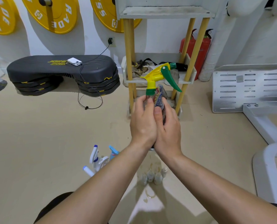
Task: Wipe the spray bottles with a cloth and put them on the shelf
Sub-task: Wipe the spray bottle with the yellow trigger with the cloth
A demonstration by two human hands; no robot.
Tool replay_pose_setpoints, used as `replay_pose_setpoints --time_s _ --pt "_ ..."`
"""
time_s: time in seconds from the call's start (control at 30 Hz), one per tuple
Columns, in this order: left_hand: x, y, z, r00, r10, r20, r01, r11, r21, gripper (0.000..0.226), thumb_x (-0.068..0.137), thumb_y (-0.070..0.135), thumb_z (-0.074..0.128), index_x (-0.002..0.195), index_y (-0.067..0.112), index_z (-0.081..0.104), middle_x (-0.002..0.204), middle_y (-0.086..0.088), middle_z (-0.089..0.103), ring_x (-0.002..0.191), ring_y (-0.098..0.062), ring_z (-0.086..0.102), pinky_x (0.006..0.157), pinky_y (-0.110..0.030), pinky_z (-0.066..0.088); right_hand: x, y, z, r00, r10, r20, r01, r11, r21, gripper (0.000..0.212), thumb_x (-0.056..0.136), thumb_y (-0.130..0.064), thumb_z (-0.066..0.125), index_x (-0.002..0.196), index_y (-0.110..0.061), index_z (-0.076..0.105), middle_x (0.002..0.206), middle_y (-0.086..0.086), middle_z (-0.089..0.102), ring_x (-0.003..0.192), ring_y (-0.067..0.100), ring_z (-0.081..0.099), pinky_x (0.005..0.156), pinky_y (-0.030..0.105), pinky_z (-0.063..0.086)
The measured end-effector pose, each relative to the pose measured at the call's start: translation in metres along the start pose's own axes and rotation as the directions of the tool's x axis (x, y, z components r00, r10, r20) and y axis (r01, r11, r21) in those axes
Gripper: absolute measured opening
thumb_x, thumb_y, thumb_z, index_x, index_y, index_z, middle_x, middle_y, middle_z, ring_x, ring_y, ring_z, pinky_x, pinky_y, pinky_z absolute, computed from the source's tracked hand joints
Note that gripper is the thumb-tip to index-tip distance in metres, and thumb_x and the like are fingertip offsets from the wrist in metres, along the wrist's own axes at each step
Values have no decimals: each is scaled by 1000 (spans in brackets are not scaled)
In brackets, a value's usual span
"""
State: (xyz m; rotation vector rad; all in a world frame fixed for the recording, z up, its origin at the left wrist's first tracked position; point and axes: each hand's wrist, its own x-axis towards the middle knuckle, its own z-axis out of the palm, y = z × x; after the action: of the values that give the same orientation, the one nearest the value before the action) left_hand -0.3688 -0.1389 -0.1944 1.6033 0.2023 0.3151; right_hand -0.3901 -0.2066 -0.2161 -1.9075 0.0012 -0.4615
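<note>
A spray bottle with a yellow head and green trigger [158, 73] is held upright in front of me, its clear body mostly hidden by both hands. My left hand [142, 122] grips the bottle's body. My right hand [166, 125] presses a striped multicoloured cloth [158, 96] against the bottle's right side. Behind it stands the shelf [128, 50] with yellow posts and white trays. Two more spray bottles, one with a white and blue head [95, 156] and one with a light blue head [113, 151], stand on the floor at the lower left, partly behind my left forearm.
The shelf's middle tray [191, 75] holds rags and straps. A stack of black step platforms [61, 73] with a white device and cable lies left. Red fire extinguishers [202, 49] stand behind the shelf. A white machine frame [250, 88] fills the right. Small bottles [152, 175] and a wet patch are on the floor.
</note>
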Motion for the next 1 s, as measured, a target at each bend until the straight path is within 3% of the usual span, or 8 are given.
replay_pose_setpoints --time_s 0.17,0.3,0.43,0.53,0.63,0.73,0.87,1.0 --pt "17 3 -7 998 -64 18 66 990 -126 32 87 56 52 83 27 65 79 11 69 82 -17 64 92 -46 52 -5 -3 4 997 -64 45 67 994 -88 59 103 -51 22 154 -27 40 151 -4 45 134 5 40 103 16 31" --pt "26 5 -10 988 -100 120 127 962 -244 51 97 53 54 106 6 71 98 -13 76 92 -27 72 90 -43 55 -4 -3 4 991 -124 54 131 981 -143 59 102 -56 26 156 -32 33 146 -5 43 129 7 44 99 24 39" --pt "25 7 -10 973 -141 181 192 933 -305 48 104 41 51 112 -3 67 101 -23 73 88 -30 67 85 -47 55 3 -4 1 999 7 34 -9 999 45 54 99 -58 31 148 -38 44 134 -15 53 119 -6 48 97 21 40" --pt "23 5 -8 968 -162 191 221 912 -347 46 104 38 53 116 -4 67 111 -29 70 90 -32 68 85 -47 55 14 -1 0 971 227 79 -240 930 280 41 99 -57 36 121 -37 64 113 -12 71 108 5 65 101 41 51" --pt "22 5 -8 956 -185 226 259 894 -365 42 104 36 53 116 -1 70 111 -24 73 92 -30 70 83 -42 57 20 -1 -3 921 362 145 -389 845 367 50 92 -64 35 116 -35 69 110 -12 75 107 10 69 104 47 50" --pt "27 3 -11 944 -219 246 307 857 -414 44 102 39 54 115 0 71 108 -21 74 90 -30 70 79 -39 58 11 -4 0 969 226 102 -245 936 253 44 99 -58 32 125 -37 62 119 -14 70 114 6 63 106 44 48" --pt "35 1 -16 931 -234 280 350 789 -504 46 95 46 63 112 5 73 111 -21 70 101 -33 66 96 -46 52 -2 -6 0 989 -53 138 59 998 -38 56 101 -52 31 155 -36 34 145 -9 48 127 -7 40 103 13 35" --pt "37 1 -18 916 -234 327 377 782 -496 50 97 47 61 119 3 70 113 -21 69 99 -31 68 97 -47 53 0 -5 -4 985 -134 105 136 990 -18 51 101 -52 39 151 -42 37 137 -10 55 125 -2 49 103 22 42"
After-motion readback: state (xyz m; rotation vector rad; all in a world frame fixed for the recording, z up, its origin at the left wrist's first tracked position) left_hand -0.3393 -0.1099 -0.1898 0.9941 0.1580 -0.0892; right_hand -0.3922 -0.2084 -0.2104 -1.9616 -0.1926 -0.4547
